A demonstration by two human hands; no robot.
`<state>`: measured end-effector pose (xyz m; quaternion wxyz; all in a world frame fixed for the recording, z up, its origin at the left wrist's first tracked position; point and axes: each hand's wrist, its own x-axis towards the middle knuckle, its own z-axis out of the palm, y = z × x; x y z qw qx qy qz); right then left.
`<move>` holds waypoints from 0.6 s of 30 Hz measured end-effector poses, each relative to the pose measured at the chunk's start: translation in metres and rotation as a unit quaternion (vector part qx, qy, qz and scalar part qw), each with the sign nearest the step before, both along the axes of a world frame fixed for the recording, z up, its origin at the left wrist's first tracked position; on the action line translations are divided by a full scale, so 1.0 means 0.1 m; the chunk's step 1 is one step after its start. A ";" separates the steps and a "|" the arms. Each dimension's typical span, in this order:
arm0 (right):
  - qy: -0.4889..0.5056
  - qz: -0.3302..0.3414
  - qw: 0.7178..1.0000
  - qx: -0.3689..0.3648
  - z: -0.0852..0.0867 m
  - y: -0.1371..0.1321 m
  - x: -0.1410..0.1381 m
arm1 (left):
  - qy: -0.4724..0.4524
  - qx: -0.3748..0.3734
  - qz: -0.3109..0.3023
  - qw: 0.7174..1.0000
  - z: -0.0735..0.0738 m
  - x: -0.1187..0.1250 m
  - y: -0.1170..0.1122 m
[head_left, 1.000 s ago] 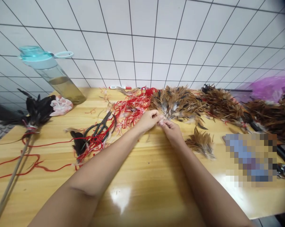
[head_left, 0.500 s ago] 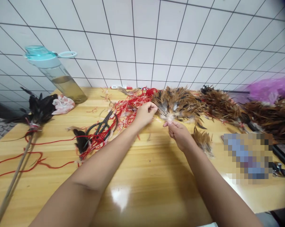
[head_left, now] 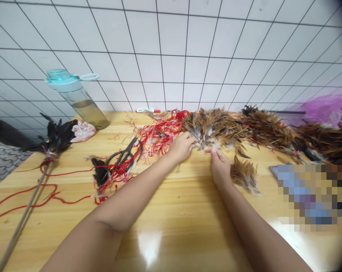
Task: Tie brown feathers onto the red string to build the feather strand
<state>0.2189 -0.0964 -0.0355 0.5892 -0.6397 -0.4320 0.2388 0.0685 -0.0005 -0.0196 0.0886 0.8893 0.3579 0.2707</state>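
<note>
A fanned pile of brown feathers lies at the back middle of the table, its pale downy ends facing me. My left hand rests at the near left edge of this pile, fingers bent down and closed on the feather ends. Just to the right, my right hand is closed in a pinch by the white down; whatever lies between its fingertips is too small to make out. A small bunch of brown feathers sits beside my right wrist. Tangled red string spreads left of the pile.
Black scissors lie amid red string on the left. A stick with black feathers tied on slants along the left side. A water bottle stands behind it. Feather dusters and a purple plastic bag are at right.
My left hand has moved right and down onto the feather ends, from a raised pinch. My right hand has shifted slightly down and away from the pile. The whole view has tilted a little.
</note>
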 end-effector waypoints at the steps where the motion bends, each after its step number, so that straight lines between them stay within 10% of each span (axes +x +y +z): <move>1: -0.014 -0.011 1.000 -0.003 -0.01 0.01 -0.01 | 0.021 0.001 0.005 1.000 0.00 0.02 0.02; 11: -0.061 -0.018 0.998 -0.028 -0.05 0.02 0.01 | 0.043 -0.014 0.012 0.999 -0.04 0.10 0.11; 18: -0.076 -0.019 0.996 -0.037 -0.04 0.02 0.00 | -0.012 0.009 -0.067 0.998 0.18 -0.10 0.10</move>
